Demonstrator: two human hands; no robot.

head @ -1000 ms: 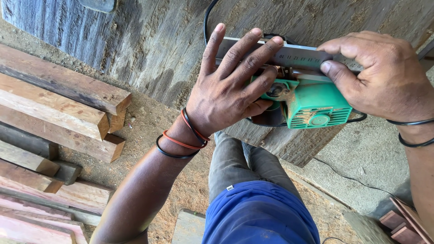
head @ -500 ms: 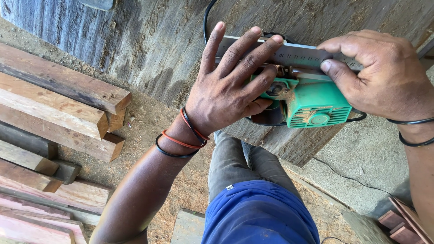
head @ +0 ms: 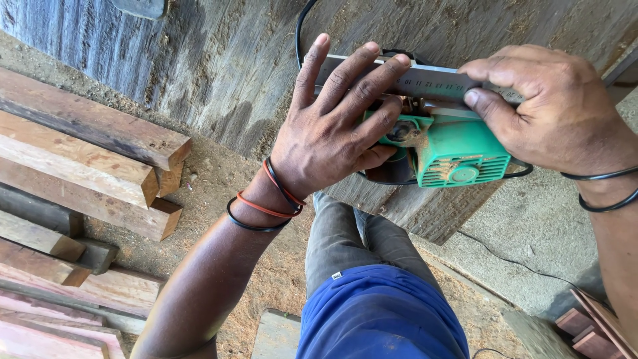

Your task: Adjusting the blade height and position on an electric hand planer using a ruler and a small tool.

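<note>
Both hands press down: the left hand (head: pixel 325 136) lies spread over the metal ruler (head: pixel 425 81) and green power tool (head: pixel 452 151), while the right hand (head: pixel 558 110) pinches the ruler's far end against a grey wooden board (head: pixel 219 73). Apparently a measuring step; next, steady alignment matters.

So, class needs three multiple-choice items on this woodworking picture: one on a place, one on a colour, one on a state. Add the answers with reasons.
1. Where are the stacked timber beams?
A. left of the arms
B. on the tool
C. on the knees

2. What colour is the power tool?
A. red
B. green
C. yellow

3. How is the left hand?
A. clenched
B. fingers spread on the tool and metal ruler
C. hanging free

Answers: A, the beams lie at the picture's left; B, the housing is green; B, the fingers fan out over the tool.
</note>
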